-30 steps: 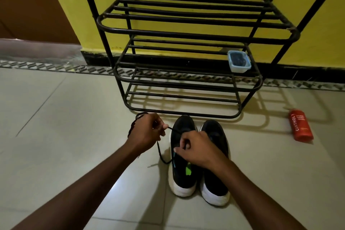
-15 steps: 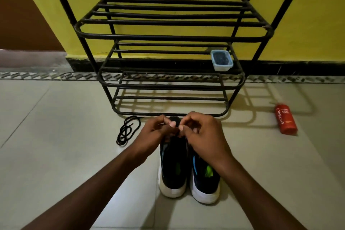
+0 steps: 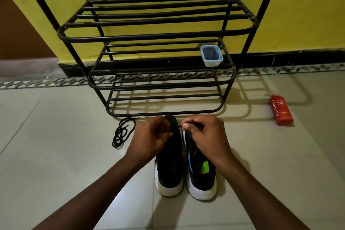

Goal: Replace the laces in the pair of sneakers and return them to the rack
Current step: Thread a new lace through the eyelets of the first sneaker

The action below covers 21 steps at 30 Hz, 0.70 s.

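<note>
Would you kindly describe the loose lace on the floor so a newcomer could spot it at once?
Find the black metal rack against the yellow wall. On the tiles by its front left foot, left of the sneakers, lies a black lace. It alone is thin and coiled, touching neither shoe.

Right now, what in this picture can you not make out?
All in the head view:
Left sneaker eyelets: hidden under the left hand and right hand.
Lace they pinch: only a short piece shows between the hands.
Container on the rack: contents dark and blurred.
Rack top: cut off by the upper edge.
Red bottle: small print too small.
</note>
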Each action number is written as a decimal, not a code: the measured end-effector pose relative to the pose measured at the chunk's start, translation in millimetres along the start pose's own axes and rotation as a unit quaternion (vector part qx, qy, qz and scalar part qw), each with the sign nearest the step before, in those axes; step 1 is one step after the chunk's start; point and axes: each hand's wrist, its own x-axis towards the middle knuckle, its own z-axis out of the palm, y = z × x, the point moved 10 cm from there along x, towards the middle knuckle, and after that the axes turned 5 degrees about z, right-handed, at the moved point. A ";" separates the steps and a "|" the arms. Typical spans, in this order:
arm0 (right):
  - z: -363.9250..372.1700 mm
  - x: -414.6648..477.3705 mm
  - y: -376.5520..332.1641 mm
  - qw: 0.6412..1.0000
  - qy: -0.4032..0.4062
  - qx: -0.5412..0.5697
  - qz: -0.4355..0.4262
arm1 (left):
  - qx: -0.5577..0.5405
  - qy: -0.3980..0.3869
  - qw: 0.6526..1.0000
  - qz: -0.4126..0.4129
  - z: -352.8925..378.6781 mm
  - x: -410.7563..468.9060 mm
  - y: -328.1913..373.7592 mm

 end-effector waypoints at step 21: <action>10.6 -0.4 37.0 0.992 0.006 -0.003 0.127 | -0.010 -0.016 1.000 0.018 -12.9 1.7 -13.1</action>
